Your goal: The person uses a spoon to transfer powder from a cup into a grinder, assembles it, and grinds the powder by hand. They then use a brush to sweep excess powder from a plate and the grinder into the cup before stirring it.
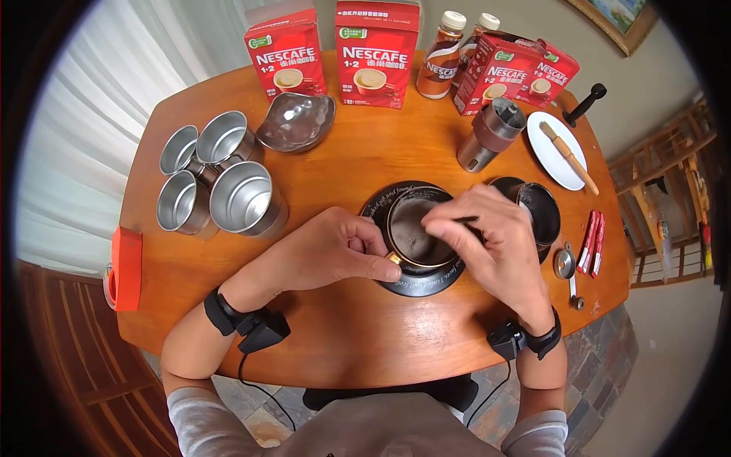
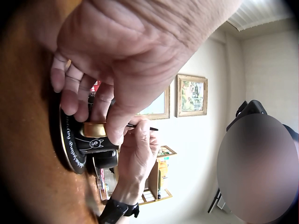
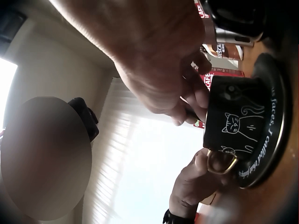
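Observation:
A black cup (image 1: 415, 228) with white cat drawings, seen from the side in the right wrist view (image 3: 233, 116), stands on a black saucer (image 1: 420, 286) with white lettering. The left hand (image 1: 324, 247) pinches its gold handle (image 1: 394, 258) between thumb and fingers. Above the cup's right rim, the right hand (image 1: 495, 240) pinches a thin dark stick-like utensil (image 1: 466, 219); its lower end is hidden by the fingers. Inside the cup the surface looks dark brown-grey. In the left wrist view the utensil (image 2: 148, 128) slants past the right hand's fingertips (image 2: 142, 133).
Right of the cup are a second dark cup (image 1: 539, 213), a metal spoon-like tool (image 1: 565, 263) and red sachets (image 1: 592, 242). Behind are a grinder (image 1: 491, 133), a white plate (image 1: 550, 164) with a brush, and red boxes (image 1: 375, 61). Metal cups (image 1: 247, 199) and a grey dish (image 1: 297, 122) stand left.

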`<state>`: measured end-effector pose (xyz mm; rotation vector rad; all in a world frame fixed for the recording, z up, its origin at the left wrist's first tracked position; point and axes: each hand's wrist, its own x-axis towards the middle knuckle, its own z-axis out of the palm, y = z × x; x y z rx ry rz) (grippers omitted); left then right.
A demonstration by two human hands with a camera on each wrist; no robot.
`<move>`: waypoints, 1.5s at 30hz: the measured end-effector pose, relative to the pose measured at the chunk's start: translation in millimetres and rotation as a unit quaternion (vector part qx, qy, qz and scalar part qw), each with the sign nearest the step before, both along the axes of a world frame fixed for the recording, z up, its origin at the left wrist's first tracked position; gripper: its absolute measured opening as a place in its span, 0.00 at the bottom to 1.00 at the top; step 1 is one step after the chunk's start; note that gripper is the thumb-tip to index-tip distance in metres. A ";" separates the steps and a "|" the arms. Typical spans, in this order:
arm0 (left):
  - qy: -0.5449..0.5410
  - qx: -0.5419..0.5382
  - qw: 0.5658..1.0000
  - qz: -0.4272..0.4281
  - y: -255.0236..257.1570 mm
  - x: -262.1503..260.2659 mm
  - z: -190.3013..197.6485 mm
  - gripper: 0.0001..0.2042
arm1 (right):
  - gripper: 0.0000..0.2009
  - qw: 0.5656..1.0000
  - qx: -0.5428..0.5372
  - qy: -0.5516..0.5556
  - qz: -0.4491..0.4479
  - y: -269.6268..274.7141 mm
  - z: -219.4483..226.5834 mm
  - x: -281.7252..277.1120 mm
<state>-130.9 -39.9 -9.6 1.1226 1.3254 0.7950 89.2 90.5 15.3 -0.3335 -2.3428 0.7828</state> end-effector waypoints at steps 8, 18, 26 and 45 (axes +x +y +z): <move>0.018 -0.003 1.000 -0.004 -0.5 -1.0 -0.1 0.11 | 0.06 0.999 -0.027 0.005 -0.019 2.2 -1.8 1.9; -0.002 0.027 1.000 0.004 -0.9 -0.3 -4.4 0.13 | 0.05 0.998 0.035 -0.046 -0.039 6.3 10.1 10.4; 0.024 -0.010 1.000 -0.001 -0.4 -1.8 0.2 0.12 | 0.04 0.990 0.134 -0.034 0.011 12.7 3.9 8.1; 0.019 0.032 0.999 0.015 -1.5 4.1 -0.2 0.10 | 0.04 0.991 0.114 0.075 -0.011 9.6 -16.9 0.0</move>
